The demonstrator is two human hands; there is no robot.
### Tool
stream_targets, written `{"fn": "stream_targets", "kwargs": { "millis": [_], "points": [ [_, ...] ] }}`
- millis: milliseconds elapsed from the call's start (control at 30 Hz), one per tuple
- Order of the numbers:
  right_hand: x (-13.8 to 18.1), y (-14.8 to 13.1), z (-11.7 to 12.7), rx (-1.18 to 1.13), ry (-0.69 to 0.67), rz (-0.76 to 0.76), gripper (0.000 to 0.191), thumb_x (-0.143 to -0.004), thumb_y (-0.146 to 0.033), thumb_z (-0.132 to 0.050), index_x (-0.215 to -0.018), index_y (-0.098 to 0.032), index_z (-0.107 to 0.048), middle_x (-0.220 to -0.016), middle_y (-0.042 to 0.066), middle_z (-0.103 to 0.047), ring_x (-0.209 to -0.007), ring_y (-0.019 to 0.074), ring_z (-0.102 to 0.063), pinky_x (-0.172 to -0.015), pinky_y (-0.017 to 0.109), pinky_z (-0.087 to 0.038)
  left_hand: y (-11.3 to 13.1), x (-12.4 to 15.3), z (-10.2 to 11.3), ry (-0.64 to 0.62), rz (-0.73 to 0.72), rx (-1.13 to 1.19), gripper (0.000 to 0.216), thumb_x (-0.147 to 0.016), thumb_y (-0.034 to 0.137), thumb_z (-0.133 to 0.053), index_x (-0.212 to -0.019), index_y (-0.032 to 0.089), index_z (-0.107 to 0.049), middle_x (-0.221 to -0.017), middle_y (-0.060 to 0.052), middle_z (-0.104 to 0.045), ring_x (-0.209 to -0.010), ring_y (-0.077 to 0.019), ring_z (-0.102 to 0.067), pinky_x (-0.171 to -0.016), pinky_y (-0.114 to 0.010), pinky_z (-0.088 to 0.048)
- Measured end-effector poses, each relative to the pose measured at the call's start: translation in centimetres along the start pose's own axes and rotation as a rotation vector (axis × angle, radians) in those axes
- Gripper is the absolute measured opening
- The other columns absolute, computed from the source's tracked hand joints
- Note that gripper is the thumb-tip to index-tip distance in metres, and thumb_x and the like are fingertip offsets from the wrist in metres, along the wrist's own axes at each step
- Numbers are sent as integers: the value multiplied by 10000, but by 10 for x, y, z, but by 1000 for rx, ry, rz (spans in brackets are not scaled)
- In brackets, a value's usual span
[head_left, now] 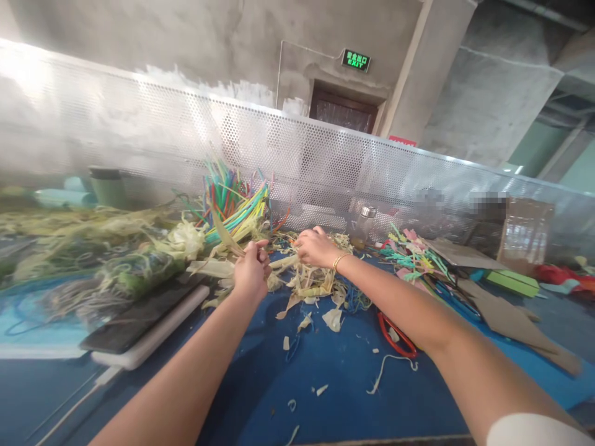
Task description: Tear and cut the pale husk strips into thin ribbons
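Observation:
My left hand (252,271) is closed in a pinch on a long, pale dried husk strip (224,230), which points up and to the left. To its right, my right hand (318,246), with a gold bracelet (339,262) on the wrist, is over a loose heap of dried husk pieces (312,284). The fingers of that hand are bent together; what lies between them, if anything, is too small to make out. More flat husk strips (211,268) lie just left of my left hand.
Colourful pipe cleaners (242,207) stand behind my left hand. A dark phone (139,310) rests on a white power bank (158,337) at left. Red-handled scissors (397,337) lie below my right forearm. A glass bottle (364,226) stands by the perforated metal screen (320,158); cardboard (506,316) lies right.

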State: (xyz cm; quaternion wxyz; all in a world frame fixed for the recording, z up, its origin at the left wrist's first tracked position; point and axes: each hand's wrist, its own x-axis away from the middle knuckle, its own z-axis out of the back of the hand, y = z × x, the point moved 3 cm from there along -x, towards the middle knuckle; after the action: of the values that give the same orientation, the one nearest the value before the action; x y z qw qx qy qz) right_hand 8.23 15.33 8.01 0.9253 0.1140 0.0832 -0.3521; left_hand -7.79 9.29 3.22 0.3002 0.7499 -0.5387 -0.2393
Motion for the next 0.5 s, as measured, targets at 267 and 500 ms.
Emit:
{"fn": "stream_targets", "kwargs": {
  "millis": [267, 500],
  "points": [
    [-4, 6, 7, -1079, 183, -328, 261, -894, -322, -509, -938, -135, -686, -883, 62, -687, -776, 124, -594, -766, 269, -454, -3, 0, -1, -122, -13, -70, 328, -695, 372, -711, -915, 142, -635, -500, 97, -263, -376, -27, -202, -356, -175, -105],
    [9, -40, -5, -1171, -3, -234, 279, -851, -391, -583, -757, -139, -654, -666, 14, -626, -589, 87, -518, -598, 218, -413, -8, 8, -8, -226, 87, -214, 343, -554, 344, -815, -715, 121, -610, -496, 74, -361, -385, -14, -233, -352, -188, -98]
  ]
}}
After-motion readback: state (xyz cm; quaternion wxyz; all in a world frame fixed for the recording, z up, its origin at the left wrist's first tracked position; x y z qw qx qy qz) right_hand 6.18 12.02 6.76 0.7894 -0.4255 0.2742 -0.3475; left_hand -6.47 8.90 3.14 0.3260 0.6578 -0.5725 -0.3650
